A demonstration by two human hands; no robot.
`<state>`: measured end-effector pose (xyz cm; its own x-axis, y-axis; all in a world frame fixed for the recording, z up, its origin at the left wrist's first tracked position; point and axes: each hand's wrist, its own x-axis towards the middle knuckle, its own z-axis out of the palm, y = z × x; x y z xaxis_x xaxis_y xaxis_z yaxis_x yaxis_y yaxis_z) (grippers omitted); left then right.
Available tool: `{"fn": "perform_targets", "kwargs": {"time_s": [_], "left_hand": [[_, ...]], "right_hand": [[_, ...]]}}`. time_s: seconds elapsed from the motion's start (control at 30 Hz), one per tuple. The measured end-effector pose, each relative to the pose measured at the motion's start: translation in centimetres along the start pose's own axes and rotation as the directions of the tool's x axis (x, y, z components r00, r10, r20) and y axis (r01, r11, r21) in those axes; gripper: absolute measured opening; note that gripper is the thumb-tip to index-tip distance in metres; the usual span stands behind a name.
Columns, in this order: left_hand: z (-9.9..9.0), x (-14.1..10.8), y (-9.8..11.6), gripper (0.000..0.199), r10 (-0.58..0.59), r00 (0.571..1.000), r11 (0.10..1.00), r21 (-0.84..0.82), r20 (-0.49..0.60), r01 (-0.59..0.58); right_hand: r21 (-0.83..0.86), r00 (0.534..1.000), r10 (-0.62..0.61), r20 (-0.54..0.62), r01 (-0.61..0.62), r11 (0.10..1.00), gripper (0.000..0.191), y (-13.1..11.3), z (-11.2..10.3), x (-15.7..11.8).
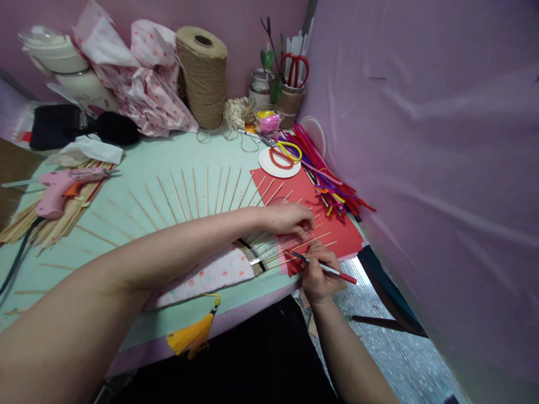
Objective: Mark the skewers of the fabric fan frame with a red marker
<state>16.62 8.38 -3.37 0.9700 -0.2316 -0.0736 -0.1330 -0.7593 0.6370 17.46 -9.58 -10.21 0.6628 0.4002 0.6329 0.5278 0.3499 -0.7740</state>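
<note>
My right hand (321, 272) is closed around a slim pen (337, 272) with a dark barrel and a red end. The pen's tip points left, over thin wooden sticks (309, 243) and red paper (337, 238). Stretched across the table, my left arm ends in my left hand (290, 219), whose fingers are bent down and closed on what looks like a clear ruler (273, 249) lying across the sticks. The sticks spread like a fan from a curved base of floral fabric (219, 278) with a dark-edged band. A yellow tassel (191, 332) hangs at the table's front edge; my forearm hides part of the fan.
A pink glue gun (59, 188) lies on a bundle of sticks (76, 216) at left. Along the back stand a twine spool (204, 78), crumpled floral cloth (147, 84) and a bottle (80, 81). Scissors (288, 151) rest on a white disc near colourful pipe cleaners (324, 171).
</note>
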Motion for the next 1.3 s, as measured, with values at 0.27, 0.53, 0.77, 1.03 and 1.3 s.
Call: {"fn": "perform_targets", "kwargs": {"time_s": [0.27,0.53,0.77,1.03,1.3], "left_hand": [[0.2,0.0,0.4,0.023,-0.065,0.998,0.998,0.002,-0.003,0.065],[0.3,-0.2,0.5,0.02,-0.144,0.989,0.989,-0.017,-0.014,0.144],[0.1,-0.2,0.9,0.019,-0.151,0.988,0.988,-0.042,-0.014,0.15],[0.5,-0.1,0.9,0.018,-0.156,0.987,0.988,-0.008,-0.025,0.156],[0.5,-0.5,1.5,0.018,-0.162,0.987,0.986,0.042,-0.001,0.161]], "right_hand": [[-0.012,1.0,-0.006,-0.02,0.006,1.0,0.013,-0.1,0.2,0.0],[-0.063,1.0,0.001,-0.007,-0.002,0.998,0.014,0.0,0.0,0.0],[-0.089,1.0,0.013,-0.02,-0.014,0.996,0.015,0.1,0.0,-0.1],[-0.051,1.0,0.005,-0.028,-0.007,0.999,0.014,0.1,0.0,-0.1],[0.032,0.998,0.034,-0.049,-0.033,0.999,0.013,-0.9,-0.4,0.5]]}}
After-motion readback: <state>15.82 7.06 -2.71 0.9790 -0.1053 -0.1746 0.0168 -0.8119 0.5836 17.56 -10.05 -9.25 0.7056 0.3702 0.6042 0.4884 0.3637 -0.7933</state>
